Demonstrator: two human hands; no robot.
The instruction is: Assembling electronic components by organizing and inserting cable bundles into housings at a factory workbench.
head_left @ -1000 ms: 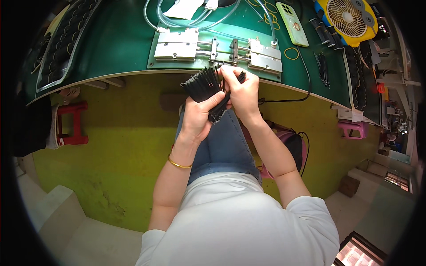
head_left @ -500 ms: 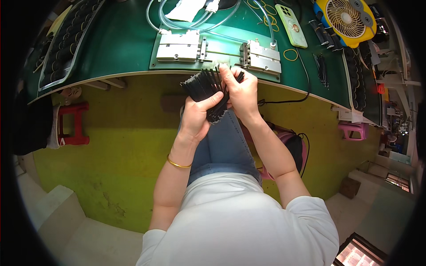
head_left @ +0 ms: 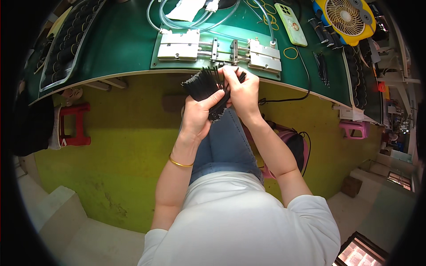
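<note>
Clamps a fanned bundle of thin black strands (head_left: 203,86) thumb-down in the left hand (head_left: 196,114), probably to stop spills; pinches its edge with the right hand (head_left: 244,92).

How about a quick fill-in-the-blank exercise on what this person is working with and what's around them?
1. The left grip holds a bundle of thin strands whose colour is ____.
2. A gold-coloured bracelet is worn on the ____ arm.
3. Seen from the wearer, the fan is to the ____ of the phone.
4. The stool on the left side of the picture is coloured ____.

Missing words: black; left; right; red.
</note>
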